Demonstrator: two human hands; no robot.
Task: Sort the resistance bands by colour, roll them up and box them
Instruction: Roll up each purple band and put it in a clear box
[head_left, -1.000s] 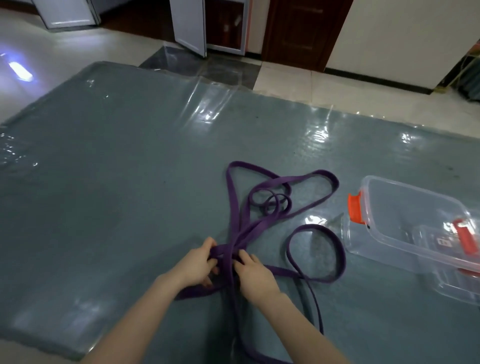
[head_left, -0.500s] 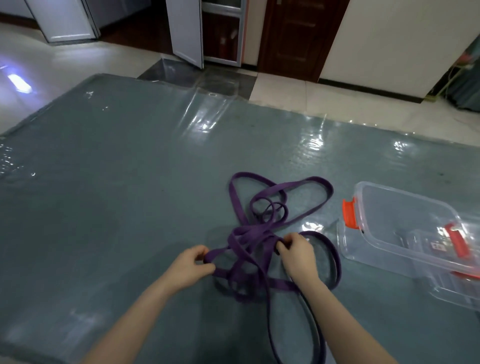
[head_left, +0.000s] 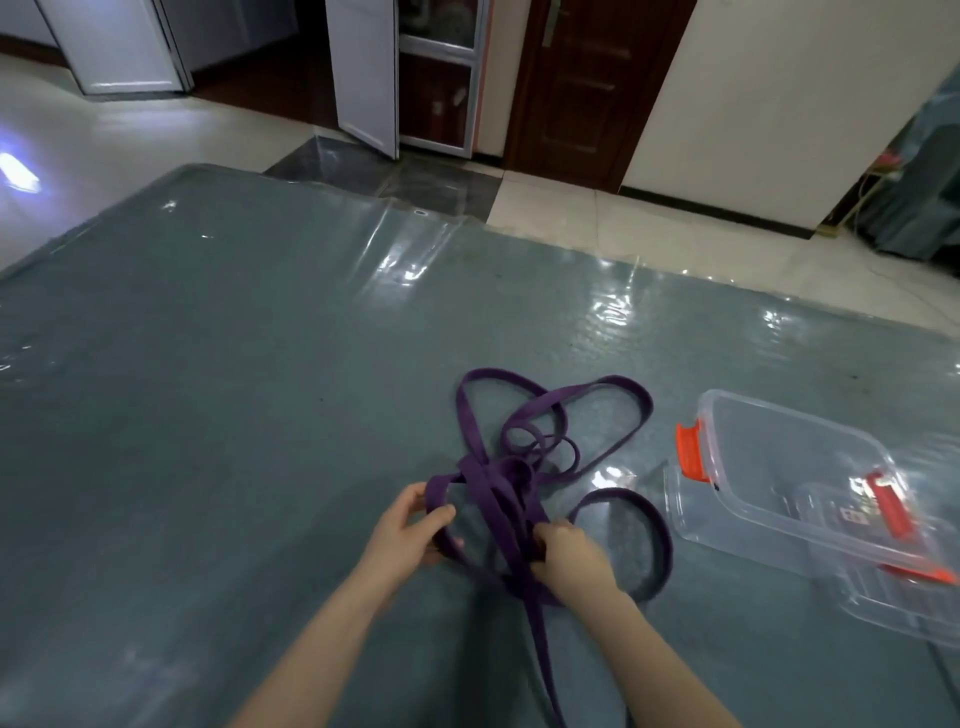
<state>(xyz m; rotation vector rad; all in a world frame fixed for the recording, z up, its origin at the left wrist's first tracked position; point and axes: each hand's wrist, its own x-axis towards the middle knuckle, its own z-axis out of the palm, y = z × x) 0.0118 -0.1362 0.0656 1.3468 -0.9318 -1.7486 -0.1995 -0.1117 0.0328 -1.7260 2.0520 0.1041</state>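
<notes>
A tangle of purple resistance bands (head_left: 524, 452) lies in loose loops on the grey-blue table (head_left: 218, 415), right of centre. My left hand (head_left: 410, 527) pinches one loop at the tangle's left side. My right hand (head_left: 569, 558) grips a bunch of strands at the near right, with one strand trailing down toward me between my arms. A clear plastic box (head_left: 789, 483) with orange latches sits to the right of the bands, open and tilted over its clear lid.
The table is covered with shiny clear plastic film. Its far edge (head_left: 571, 249) runs diagonally across the view, with tiled floor, white doors and a dark wooden door (head_left: 587, 88) beyond.
My right hand has drawn back toward me with its bunch of strands. My left hand has lifted its loop a little. The view has tilted slightly upward.
</notes>
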